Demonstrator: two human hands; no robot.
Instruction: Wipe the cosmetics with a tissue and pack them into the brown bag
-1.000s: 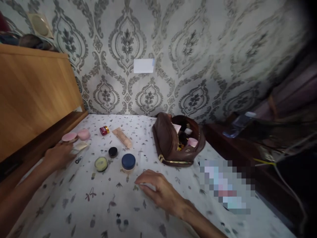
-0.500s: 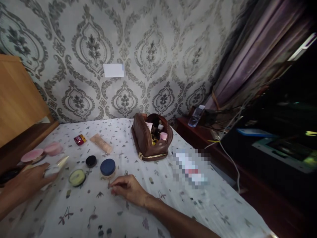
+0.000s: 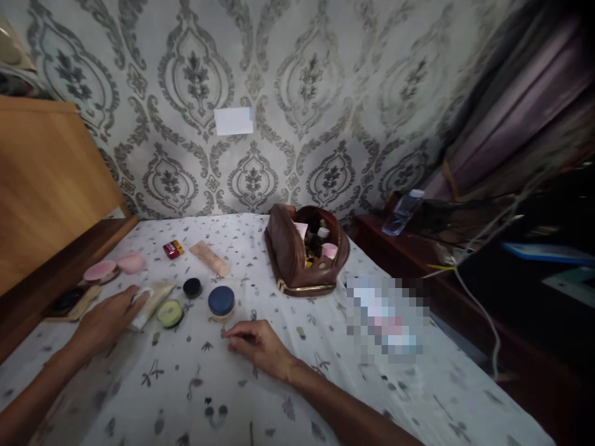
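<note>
My left hand [image 3: 109, 316] has its fingers around the white cap end of a cream-coloured squeeze tube [image 3: 158, 295], low over the patterned sheet. Right beside the tube is a small jar of pale green-yellow content [image 3: 170, 313]. A small black lid [image 3: 192, 287] lies behind that jar. My right hand [image 3: 260, 347] rests on the sheet, fingers loosely curled with a gap between them and nothing visible in them. Just beyond its fingertips stands a round jar with a blue lid [image 3: 222, 301]. A peach tube [image 3: 210, 257] and a small red packet [image 3: 173, 249] lie farther back.
An open brown leather cosmetic bag [image 3: 292, 266] holds several small items. At left are a pink round compact [image 3: 101, 271], a pink sponge-like piece [image 3: 131, 262] and a dark-centred case [image 3: 69, 302]. A wooden cabinet [image 3: 56, 179] borders the left; a clear bottle [image 3: 402, 214] stands right.
My left hand has moved forward and right, bringing the tube down beside the small green-yellow jar. My right hand stays near the blue-lidded jar. The view has turned left.
</note>
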